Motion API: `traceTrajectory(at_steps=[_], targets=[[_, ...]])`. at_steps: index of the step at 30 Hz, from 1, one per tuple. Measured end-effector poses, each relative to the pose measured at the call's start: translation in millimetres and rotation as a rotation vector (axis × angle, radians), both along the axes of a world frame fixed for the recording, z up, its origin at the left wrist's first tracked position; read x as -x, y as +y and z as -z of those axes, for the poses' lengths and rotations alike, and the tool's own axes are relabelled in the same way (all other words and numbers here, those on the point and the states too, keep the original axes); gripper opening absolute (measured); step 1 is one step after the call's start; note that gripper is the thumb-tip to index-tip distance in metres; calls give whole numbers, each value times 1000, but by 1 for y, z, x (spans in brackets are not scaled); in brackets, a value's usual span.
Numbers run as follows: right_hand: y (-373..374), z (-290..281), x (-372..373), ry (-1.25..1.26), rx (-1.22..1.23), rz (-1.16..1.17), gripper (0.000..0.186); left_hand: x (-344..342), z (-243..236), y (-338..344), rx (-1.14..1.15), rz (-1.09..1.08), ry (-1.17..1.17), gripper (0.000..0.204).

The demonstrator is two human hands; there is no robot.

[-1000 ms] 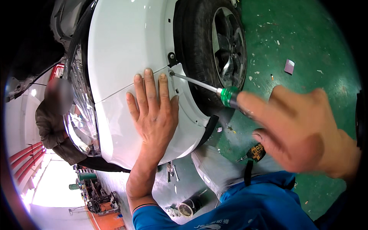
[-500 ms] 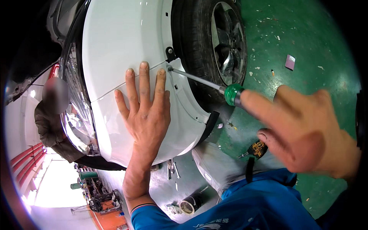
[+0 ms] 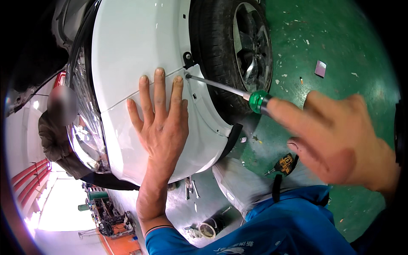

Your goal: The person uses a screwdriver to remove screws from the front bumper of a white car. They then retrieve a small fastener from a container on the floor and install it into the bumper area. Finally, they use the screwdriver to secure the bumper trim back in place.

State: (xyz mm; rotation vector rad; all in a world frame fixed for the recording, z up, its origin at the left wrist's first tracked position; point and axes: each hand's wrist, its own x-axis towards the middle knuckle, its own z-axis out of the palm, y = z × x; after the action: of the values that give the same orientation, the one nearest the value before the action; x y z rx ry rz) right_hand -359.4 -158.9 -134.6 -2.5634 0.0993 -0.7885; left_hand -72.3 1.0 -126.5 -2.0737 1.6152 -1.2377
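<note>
My left hand point(image 3: 163, 121) lies flat with fingers spread on the white car bumper point(image 3: 123, 148), just below the seam with the white fender point(image 3: 140, 42). In my right hand point(image 3: 329, 138) is a screwdriver point(image 3: 221, 86) with a green and black handle, the index finger stretched along it. Its tip meets a dark fastener point(image 3: 188, 76) at the bumper's edge, near the wheel arch and beside my left fingertips. A black tab with a bolt point(image 3: 187, 56) sits just above that spot. My right palm hides the rear of the handle.
The tyre and alloy wheel point(image 3: 253, 51) stand right of the bumper. A yellow and black power drill point(image 3: 285, 165) lies by my leg. Wrenches point(image 3: 191, 188) and an open can point(image 3: 208, 228) are on the floor. Another person point(image 3: 59, 131) is beyond the headlight point(image 3: 85, 127).
My right hand has shifted slightly, its thumb a little higher, while the screwdriver tip stays on the fastener. The left hand keeps its place.
</note>
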Motion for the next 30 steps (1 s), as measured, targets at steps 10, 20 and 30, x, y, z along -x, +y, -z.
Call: traceTrajectory(at_steps=[10,20,30], targets=[[13,-13,4,67,269,135,58,-1,0,6,-27,-60,-15,54],[6,-16,-7,109,-998,45,55,-3,0,8,-40,-88,-47,56],[1,-11,-2,59,-127,66,67,1,0,1,10,-7,21,50]])
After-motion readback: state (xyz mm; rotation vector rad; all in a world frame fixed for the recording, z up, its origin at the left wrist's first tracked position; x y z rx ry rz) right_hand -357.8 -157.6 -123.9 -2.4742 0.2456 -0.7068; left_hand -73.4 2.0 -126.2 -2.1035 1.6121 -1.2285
